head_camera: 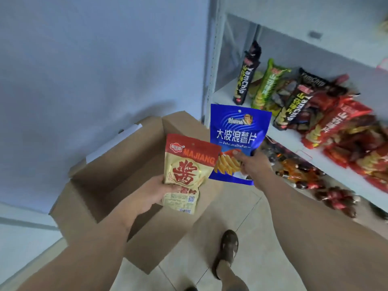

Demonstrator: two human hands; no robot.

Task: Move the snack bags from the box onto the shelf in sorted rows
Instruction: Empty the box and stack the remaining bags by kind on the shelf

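My left hand (151, 195) grips a cream and red snack bag marked MAJIANG (188, 164) by its lower left side, held upright over the open cardboard box (98, 181). My right hand (253, 164) pinches a blue snack bag (237, 131) at its lower right, upright, just in front of the white shelf (283, 135). The two bags overlap slightly at their edges. On the shelf stand black, green and red chip bags (294, 101) in leaning rows.
A lower shelf level holds dark red and orange packets (310, 175). The shelf's metal post (214, 59) rises right of the box. A grey wall is at left. My foot (227, 250) stands on the tiled floor beside the box.
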